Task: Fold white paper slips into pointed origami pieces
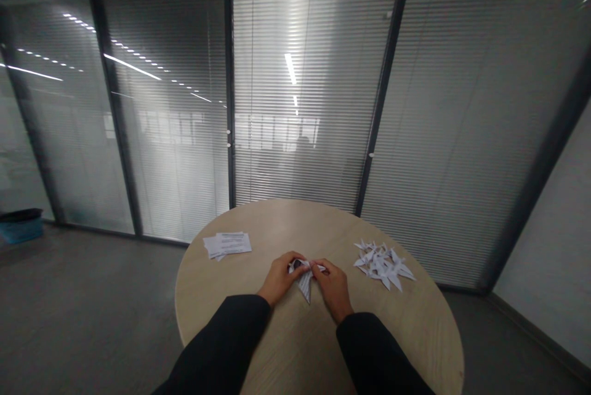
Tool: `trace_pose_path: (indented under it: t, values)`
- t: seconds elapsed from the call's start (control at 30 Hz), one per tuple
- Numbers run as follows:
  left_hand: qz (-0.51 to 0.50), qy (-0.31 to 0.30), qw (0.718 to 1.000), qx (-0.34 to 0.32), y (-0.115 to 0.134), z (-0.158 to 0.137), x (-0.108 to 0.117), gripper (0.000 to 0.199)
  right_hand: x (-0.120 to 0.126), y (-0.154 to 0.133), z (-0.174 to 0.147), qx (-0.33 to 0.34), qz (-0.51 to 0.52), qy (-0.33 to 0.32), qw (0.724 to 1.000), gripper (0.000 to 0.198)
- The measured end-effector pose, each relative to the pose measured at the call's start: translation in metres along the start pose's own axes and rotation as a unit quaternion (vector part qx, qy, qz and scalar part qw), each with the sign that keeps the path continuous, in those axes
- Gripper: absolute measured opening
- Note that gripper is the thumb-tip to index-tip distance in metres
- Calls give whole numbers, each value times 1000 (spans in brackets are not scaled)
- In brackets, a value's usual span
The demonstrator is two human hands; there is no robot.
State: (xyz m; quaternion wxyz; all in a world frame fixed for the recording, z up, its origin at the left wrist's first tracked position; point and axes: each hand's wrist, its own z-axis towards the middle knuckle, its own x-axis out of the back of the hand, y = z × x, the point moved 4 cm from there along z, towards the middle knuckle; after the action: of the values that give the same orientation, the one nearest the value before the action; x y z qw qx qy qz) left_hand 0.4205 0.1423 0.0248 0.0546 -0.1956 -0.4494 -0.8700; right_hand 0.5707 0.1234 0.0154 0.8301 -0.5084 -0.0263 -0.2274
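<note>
Between my two hands is a folded paper figure [305,288], white with printed lines, its pointed end hanging down toward me. My left hand [282,275] pinches its left side, thumb and fingers closed on the paper. My right hand [333,287] grips the right side, with a small paper tip sticking out past the fingers. The fingertips of both hands nearly meet at the figure's top and hide part of the folds. Both hands are just over the middle of the round wooden table [286,223].
On the table's left lies a small stack of printed paper sheets [233,243]. To the right sits a heap of several folded paper figures [382,264] with pointed ends. Behind the table stands a glass partition with blinds [305,87]. A blue bin [22,227] is on the floor, far left.
</note>
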Motion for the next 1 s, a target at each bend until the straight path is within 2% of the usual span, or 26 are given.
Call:
trace_pose_path:
  t: [0.13, 0.23, 0.37, 0.47, 0.57, 0.67, 0.77, 0.83, 0.93, 1.0]
  values:
    - [-75, 33, 995, 55, -18, 5, -1, 33, -4, -1, -1, -19, 99, -31, 994, 39]
    - [-172, 56, 976, 124, -34, 9, -2, 44, -7, -3, -1, -29, 183, -64, 981, 46]
    - [-270, 59, 945, 177, -40, 10, -2, 53, -9, -6, 0, -22, 196, -90, 976, 44]
    - [-286, 57, 938, 189, -35, 8, 0, 54, -6, -8, 1, -7, 162, -65, 985, 38]
    - [-279, 49, 943, 173, -28, 6, 0, 47, -3, -7, 2, 1, 139, -38, 990, 34]
    - [-279, 41, 946, 159, -21, 5, -1, 42, -3, -3, 3, -16, 146, -34, 989, 34]
    - [-283, 32, 943, 173, -18, 3, 0, 44, -4, 3, 4, -41, 176, -38, 983, 36]
    - [-323, 6, 924, 205, -17, 2, 0, 53, -4, 6, 4, -54, 195, -32, 979, 35]
    - [-420, -42, 868, 262, -19, 2, -2, 73, -4, 10, 5, -80, 225, -28, 971, 35]
    - [-438, -52, 851, 284, -22, 2, -3, 70, -6, 11, 5, -98, 244, -43, 964, 35]
